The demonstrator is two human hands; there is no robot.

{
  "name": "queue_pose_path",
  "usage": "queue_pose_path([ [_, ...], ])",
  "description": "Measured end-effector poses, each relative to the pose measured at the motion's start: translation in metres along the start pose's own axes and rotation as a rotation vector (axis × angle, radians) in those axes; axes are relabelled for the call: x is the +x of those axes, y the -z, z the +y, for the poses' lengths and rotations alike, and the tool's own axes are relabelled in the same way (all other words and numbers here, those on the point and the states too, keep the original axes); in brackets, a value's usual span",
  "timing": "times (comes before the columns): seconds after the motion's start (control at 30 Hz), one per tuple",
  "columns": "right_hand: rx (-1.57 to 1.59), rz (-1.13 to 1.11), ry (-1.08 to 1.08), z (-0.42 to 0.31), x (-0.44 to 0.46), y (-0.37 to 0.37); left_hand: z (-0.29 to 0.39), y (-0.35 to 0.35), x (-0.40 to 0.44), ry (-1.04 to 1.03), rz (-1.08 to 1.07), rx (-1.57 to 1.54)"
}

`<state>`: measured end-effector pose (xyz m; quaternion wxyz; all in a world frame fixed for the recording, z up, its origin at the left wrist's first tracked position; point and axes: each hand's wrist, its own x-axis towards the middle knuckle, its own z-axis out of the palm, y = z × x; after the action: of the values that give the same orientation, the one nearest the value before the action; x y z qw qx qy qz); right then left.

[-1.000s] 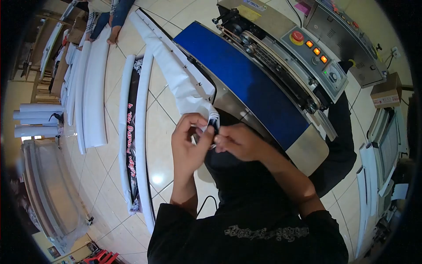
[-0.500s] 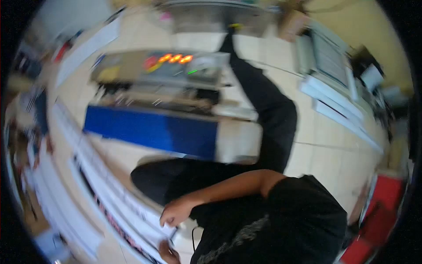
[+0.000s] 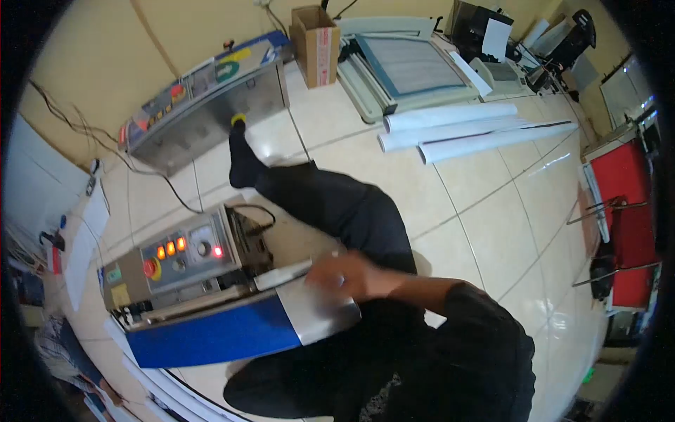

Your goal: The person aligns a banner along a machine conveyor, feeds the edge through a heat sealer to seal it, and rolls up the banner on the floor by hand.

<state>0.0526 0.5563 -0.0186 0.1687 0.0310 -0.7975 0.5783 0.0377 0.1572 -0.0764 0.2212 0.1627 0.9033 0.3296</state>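
Observation:
My right hand (image 3: 341, 278) is blurred over the bare metal end plate (image 3: 320, 309) of a machine that looks like a band sealer. Whether it touches the plate I cannot tell, and its fingers are smeared. Along the machine's near side runs a blue conveyor belt (image 3: 218, 334). Above the belt, the control panel (image 3: 186, 254) carries a red stop button (image 3: 151, 268), lit orange switches (image 3: 171, 247), a dial (image 3: 204, 248) and a small red light. My left hand is out of view.
My outstretched leg (image 3: 320, 193) and folded leg (image 3: 281, 383) lie on either side of the machine's end. A second metal machine (image 3: 211, 116), a cardboard box (image 3: 313, 49) and white rolls (image 3: 457, 128) stand or lie beyond. A cable (image 3: 165, 179) crosses the floor.
The view has swung, bringing the machine lower and the wall into sight. My right hand has gone from beside the long white sheets to the machine's metal end. My left hand has left view.

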Motion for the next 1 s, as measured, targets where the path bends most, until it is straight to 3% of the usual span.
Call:
queue_pose_path([
  [0.07, -0.462, 0.483, -0.141, 0.042, -0.002, 0.076, 0.024, -0.004, 0.026, -0.055, -0.006, -0.027],
  [0.1, -0.431, 0.690, -0.146, 0.075, -0.012, 0.113, 0.035, -0.008, 0.038, -0.077, -0.014, -0.041],
  [0.13, -0.493, 0.801, -0.267, 0.106, -0.029, 0.152, 0.045, -0.012, 0.049, -0.103, -0.021, -0.050],
  [0.2, -0.869, 0.794, -0.365, 0.155, -0.064, 0.218, 0.061, -0.019, 0.067, -0.146, -0.054, -0.065],
  [0.23, -0.887, 0.825, -0.380, 0.176, -0.079, 0.241, 0.068, -0.023, 0.076, -0.166, -0.066, -0.067],
  [0.3, -1.135, 0.456, -0.863, 0.209, -0.112, 0.277, 0.079, -0.031, 0.093, -0.201, -0.097, -0.074],
  [0.33, -1.153, 0.479, -0.882, 0.221, -0.129, 0.287, 0.084, -0.035, 0.100, -0.215, -0.116, -0.078],
  [0.43, -1.334, 0.032, -0.973, 0.232, -0.154, 0.298, 0.093, -0.041, 0.113, -0.246, -0.172, -0.082],
  [0.53, -1.232, 0.258, -1.019, 0.246, -0.143, 0.307, 0.096, -0.040, 0.115, -0.248, -0.209, -0.076],
  [0.6, -1.289, 0.237, -1.179, 0.279, -0.138, 0.324, 0.096, -0.038, 0.117, -0.237, -0.208, -0.063],
  [0.67, -1.414, 0.325, -0.921, 0.253, -0.147, 0.322, 0.102, -0.041, 0.120, -0.233, -0.216, -0.057],
  [0.7, -1.410, 0.345, -0.924, 0.252, -0.145, 0.327, 0.103, -0.039, 0.121, -0.221, -0.226, -0.060],
  [0.8, -1.493, 0.247, -1.077, 0.246, -0.163, 0.337, 0.107, -0.043, 0.125, -0.203, -0.254, -0.054],
  [0.9, -1.383, 0.032, -1.020, 0.238, -0.155, 0.345, 0.106, -0.039, 0.125, -0.171, -0.260, -0.055],
  [1.0, -1.194, 0.146, -1.050, 0.244, -0.174, 0.353, 0.107, -0.036, 0.125, -0.140, -0.262, -0.058],
])
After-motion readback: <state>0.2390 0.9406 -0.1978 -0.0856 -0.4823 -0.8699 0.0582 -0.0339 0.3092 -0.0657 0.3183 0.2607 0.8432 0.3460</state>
